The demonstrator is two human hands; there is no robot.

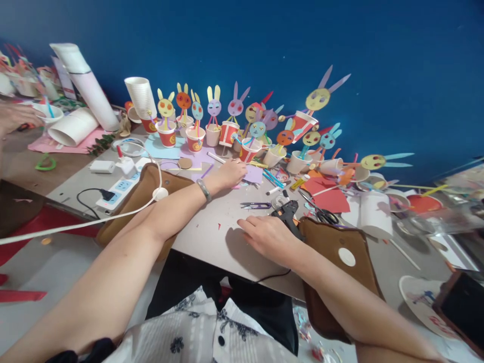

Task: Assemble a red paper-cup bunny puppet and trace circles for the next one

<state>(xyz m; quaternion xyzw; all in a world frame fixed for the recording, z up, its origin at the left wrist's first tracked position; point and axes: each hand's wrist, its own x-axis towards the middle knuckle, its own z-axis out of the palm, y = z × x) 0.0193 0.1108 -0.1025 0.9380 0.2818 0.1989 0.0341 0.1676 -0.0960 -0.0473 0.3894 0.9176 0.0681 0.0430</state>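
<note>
My left hand reaches over the table beside a purple paper piece, in front of a red cup with a blue paper face on it. Its fingers point down, and anything under them is hidden. Nearer to me, my right hand hovers low over the grey tabletop, fingers loosely apart and nothing visible between them. Just beyond it lie small purple snips and a black glue gun. Black-handled scissors rest further right, by red paper.
Several paper-cup rabbits line the blue wall. A power strip and white cable lie left. Brown cushions flank the work area. At far left another person's hand is near a white cup. A paper plate sits right.
</note>
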